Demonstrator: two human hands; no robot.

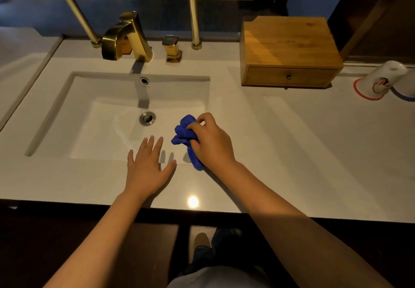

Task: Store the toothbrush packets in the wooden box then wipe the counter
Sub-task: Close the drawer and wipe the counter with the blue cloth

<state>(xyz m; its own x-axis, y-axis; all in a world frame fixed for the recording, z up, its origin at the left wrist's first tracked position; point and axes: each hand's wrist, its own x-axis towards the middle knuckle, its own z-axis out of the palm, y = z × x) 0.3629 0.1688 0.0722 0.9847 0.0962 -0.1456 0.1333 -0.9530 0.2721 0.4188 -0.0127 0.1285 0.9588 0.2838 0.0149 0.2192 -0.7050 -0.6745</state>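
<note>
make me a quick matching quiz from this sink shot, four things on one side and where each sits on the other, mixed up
Things:
1. blue cloth
2. wooden box
3. gold faucet
4. upturned cups

Places:
A. far right of the counter
B. behind the basin
C. bunched in the right hand
D. back of the counter, right of the basin, drawer shut

Pairs: 1-C, 2-D, 3-B, 4-A

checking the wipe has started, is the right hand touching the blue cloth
Touching. The head view shows the right hand closed around the bunched blue cloth, fingers wrapped over its top at the sink's front edge.
</note>
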